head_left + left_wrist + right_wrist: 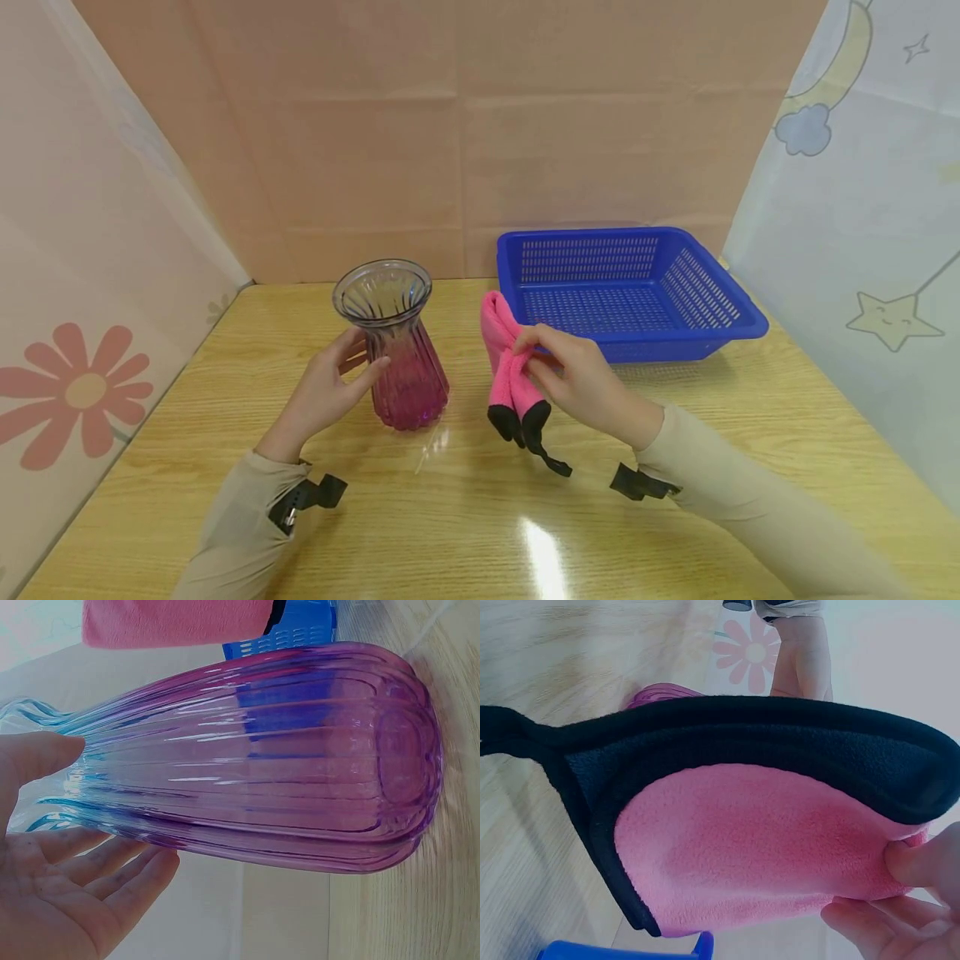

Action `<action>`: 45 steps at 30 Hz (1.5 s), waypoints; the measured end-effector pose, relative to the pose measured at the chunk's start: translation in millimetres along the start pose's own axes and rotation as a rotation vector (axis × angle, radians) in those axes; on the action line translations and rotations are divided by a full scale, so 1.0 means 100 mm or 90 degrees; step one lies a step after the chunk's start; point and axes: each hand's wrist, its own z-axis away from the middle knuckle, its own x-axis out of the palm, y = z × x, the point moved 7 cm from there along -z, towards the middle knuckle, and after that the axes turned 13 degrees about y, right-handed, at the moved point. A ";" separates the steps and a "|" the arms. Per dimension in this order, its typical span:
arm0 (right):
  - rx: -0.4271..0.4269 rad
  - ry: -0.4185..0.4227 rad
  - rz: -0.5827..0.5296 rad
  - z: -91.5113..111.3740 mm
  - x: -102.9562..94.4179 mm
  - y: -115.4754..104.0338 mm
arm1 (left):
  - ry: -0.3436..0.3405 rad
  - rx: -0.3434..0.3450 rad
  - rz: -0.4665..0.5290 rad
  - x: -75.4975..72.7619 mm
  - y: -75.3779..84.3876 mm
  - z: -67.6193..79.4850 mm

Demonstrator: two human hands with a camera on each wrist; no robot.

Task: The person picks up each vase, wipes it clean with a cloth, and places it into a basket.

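A ribbed glass vase [410,367], grey at the flared rim and pink-purple below, stands upright on the table. My left hand [326,392] is beside its narrow neck, thumb in front and the other fingers behind, loosely spread. In the left wrist view, the fingertips lie right at the edge of the vase [300,772]. My right hand [573,375] pinches a folded pink fleecy cloth [500,342] between thumb and fingers, to the right of the vase. The cloth has black edging and a black strap dangling from it, clearer in the right wrist view.
A blue plastic basket [622,346] with slotted walls stands at the back right, just behind the cloth. Wood-grain table [450,533] lies beneath everything. A beige sheet [360,167] hangs at the back, and printed sheets hang on both sides.
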 end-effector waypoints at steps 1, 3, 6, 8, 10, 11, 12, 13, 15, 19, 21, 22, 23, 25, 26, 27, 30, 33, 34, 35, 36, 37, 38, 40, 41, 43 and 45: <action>-0.003 0.002 0.004 0.02 -0.02 0.00 | 0.000 0.000 0.000 0.00 0.00 0.00; -0.011 0.006 0.013 0.06 -0.05 0.00 | 0.000 0.000 -0.001 0.00 0.00 0.00; -0.018 0.013 0.026 0.11 -0.10 0.00 | -0.001 -0.003 -0.001 0.00 0.00 0.00; -0.026 0.017 0.032 0.14 -0.13 0.00 | -0.001 -0.003 -0.002 0.01 0.00 0.00; -0.033 0.021 0.041 0.17 -0.17 0.00 | -0.001 -0.004 -0.001 0.01 0.00 0.00; -0.037 0.022 0.047 0.18 -0.19 0.00 | -0.001 -0.003 -0.001 0.01 0.00 -0.01; -0.040 0.022 0.051 0.20 -0.21 0.00 | -0.001 -0.003 0.000 0.01 0.00 -0.01; -0.044 0.022 0.053 0.21 -0.22 0.00 | 0.000 -0.003 0.000 0.01 0.00 -0.01; -0.049 0.020 0.061 0.24 -0.26 0.01 | 0.000 -0.003 0.001 0.01 0.00 -0.01; -0.038 0.007 0.089 0.28 -0.35 0.03 | -0.001 -0.004 0.003 0.01 0.00 -0.01; -0.023 -0.002 0.108 0.30 -0.40 0.04 | -0.002 -0.005 0.005 0.01 0.00 -0.01; -0.019 -0.004 0.119 0.31 -0.43 0.04 | -0.002 -0.005 0.005 0.01 0.00 -0.01; -0.018 -0.004 0.127 0.32 -0.46 0.04 | -0.002 -0.006 0.006 0.01 0.00 -0.01; -0.016 -0.002 0.140 0.34 -0.52 0.05 | -0.002 -0.007 0.009 0.01 0.00 0.00; -0.017 -0.003 0.146 0.35 -0.55 0.05 | -0.003 -0.009 0.009 0.01 0.00 0.00; -0.020 -0.003 0.154 0.35 -0.58 0.04 | -0.004 -0.011 0.010 0.01 0.00 0.00; -0.032 -0.007 0.176 0.37 -0.64 0.04 | -0.006 -0.017 0.013 0.01 -0.01 0.00; -0.032 -0.029 0.195 0.39 -0.69 0.05 | -0.007 -0.019 0.014 0.01 -0.01 0.00; -0.033 -0.037 0.200 0.40 -0.69 0.06 | -0.008 -0.019 0.013 0.01 0.00 0.01; -0.028 -0.048 0.202 0.41 -0.70 0.07 | -0.009 -0.019 0.012 0.01 0.00 0.01; -0.026 -0.057 0.207 0.43 -0.70 0.09 | -0.009 -0.020 0.012 0.01 0.00 0.01; -0.024 -0.065 0.212 0.45 -0.69 0.10 | -0.009 -0.020 0.012 0.01 0.00 0.01; -0.025 -0.072 0.218 0.47 -0.68 0.12 | -0.009 -0.020 0.011 0.01 0.00 0.01; -0.029 -0.080 0.220 0.50 -0.64 0.16 | -0.008 -0.020 0.011 0.01 0.00 0.01; -0.030 -0.082 0.220 0.52 -0.62 0.17 | -0.007 -0.021 0.011 0.01 -0.01 0.00; -0.035 -0.084 0.221 0.54 -0.58 0.20 | -0.007 -0.020 0.012 0.01 0.00 0.00; -0.031 -0.088 0.220 0.57 -0.53 0.22 | -0.007 -0.019 0.011 0.01 0.01 0.01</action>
